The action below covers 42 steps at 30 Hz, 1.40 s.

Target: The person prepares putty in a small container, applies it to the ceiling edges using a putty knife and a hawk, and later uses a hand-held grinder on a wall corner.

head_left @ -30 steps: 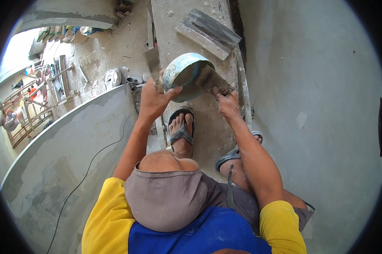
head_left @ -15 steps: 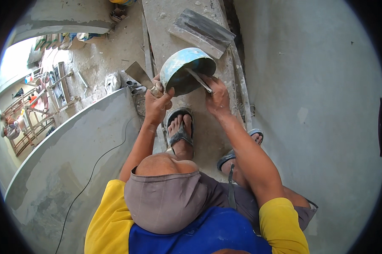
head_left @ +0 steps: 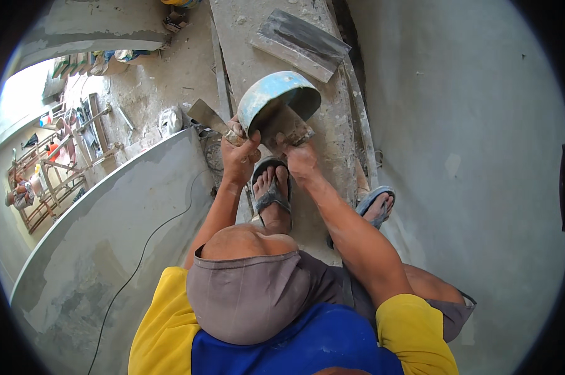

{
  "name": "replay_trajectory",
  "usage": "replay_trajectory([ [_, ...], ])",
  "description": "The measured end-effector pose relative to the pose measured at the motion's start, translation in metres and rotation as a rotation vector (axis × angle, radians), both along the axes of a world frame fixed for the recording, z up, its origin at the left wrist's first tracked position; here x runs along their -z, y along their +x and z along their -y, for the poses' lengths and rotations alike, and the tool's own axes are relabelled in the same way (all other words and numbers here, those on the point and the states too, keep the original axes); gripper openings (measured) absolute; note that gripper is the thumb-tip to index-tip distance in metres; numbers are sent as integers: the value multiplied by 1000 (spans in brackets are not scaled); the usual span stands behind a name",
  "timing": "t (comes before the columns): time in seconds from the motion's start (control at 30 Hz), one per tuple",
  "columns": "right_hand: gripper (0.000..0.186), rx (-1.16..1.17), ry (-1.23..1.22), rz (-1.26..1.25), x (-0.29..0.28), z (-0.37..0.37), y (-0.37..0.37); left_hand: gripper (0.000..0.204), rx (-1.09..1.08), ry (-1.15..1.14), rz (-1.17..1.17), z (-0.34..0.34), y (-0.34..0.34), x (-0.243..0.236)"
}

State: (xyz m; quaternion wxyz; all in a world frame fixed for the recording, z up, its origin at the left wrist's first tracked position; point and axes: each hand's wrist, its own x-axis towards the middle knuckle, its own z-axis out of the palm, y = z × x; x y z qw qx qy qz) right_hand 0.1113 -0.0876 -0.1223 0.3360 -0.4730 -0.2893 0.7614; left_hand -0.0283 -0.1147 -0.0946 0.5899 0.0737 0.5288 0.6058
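Since half a second ago, my right hand (head_left: 301, 161) has come left, and the wide scraper (head_left: 287, 120) it grips, then edge-on, now shows its flat face across the mouth of the blue bowl (head_left: 271, 90); my right sandal (head_left: 375, 205) has shifted outward too. The bowl is held up ahead of me, over the dusty platform (head_left: 329, 144), tilted so its mouth faces me. I judge it light, stiff and hard to break, though its smeared wall may be slick if the residue is wet; its inside is too shadowed to tell what it contains. Its near-left rim makes a sound hold, and my left hand (head_left: 237, 156) is clamped there, thumb at the edge, a putty knife (head_left: 207, 115) caught in the same grip with its blade pointing away up-left. My right hand pinches the scraper's near edge; the thin blade looks springy, so firm pressure there suits it. Beyond the bowl lies a dark-faced rectangular block (head_left: 301, 44). On my right is a grey wall (head_left: 482, 187); on my left, a black cable (head_left: 143, 250) crosses a curved low wall (head_left: 57, 275).
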Motion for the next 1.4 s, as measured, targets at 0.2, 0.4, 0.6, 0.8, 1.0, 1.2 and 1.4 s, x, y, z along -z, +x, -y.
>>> replay_trajectory([
  [0.2, 29, 119, -266, -124, -9, -12, 19, 30, -29, 45, 114, 9, -13, 10],
  [0.4, 25, 189, -136, 310, -15, -36, 38, 32, -94, 85, 138, -1, -1, 7],
  [0.6, 23, -100, 517, 498, 7, -52, 70, 38, -15, 78, 124, 0, -3, 8],
  [0.8, 29, -107, 673, 533, -14, -81, 67, 52, 249, -31, -220, -22, -20, -20],
  [1.0, 35, -173, 1022, 818, -19, -69, 57, 52, 195, -57, -124, -15, -12, -9],
  [1.2, 31, -165, 789, 717, -1, -40, 48, 43, 91, 39, -73, -12, 1, 6],
  [1.4, 21, -152, 273, 463, -17, -17, 20, 46, 90, 20, -87, -8, 7, 5],
])
